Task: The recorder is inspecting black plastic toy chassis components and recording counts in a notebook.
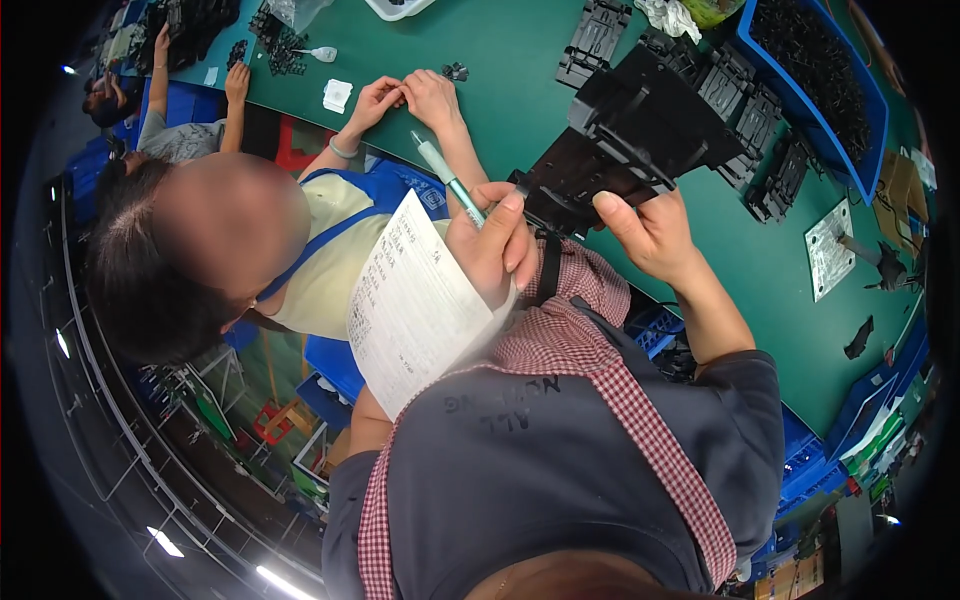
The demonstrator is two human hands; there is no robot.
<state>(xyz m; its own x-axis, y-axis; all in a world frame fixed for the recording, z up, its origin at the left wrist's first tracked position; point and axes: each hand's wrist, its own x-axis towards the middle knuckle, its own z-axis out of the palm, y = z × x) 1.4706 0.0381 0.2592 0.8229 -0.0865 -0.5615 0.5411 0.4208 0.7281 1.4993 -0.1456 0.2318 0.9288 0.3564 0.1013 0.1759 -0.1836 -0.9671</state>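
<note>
Holding black plastic part point(640, 130); blue bin point(868, 90) full of black parts point(810, 70).

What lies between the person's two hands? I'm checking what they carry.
In the head view, the left hand, holding a paper sheet and a pen, and the right hand both grip a black plastic part spanning the gap.

At twelve o'clock from my chest, my right hand point(655, 232) grips a matt black plastic part point(630, 135), its moulded faces dull and ribbed. My left hand point(495, 245) pinches a thin white paper sheet point(415, 305) and a smooth, pale green plastic pen point(447, 178). The green tabletop point(520, 60) at twelve o'clock looks smooth and faintly sheened; my checked apron point(560, 330) is woven cloth.
</note>
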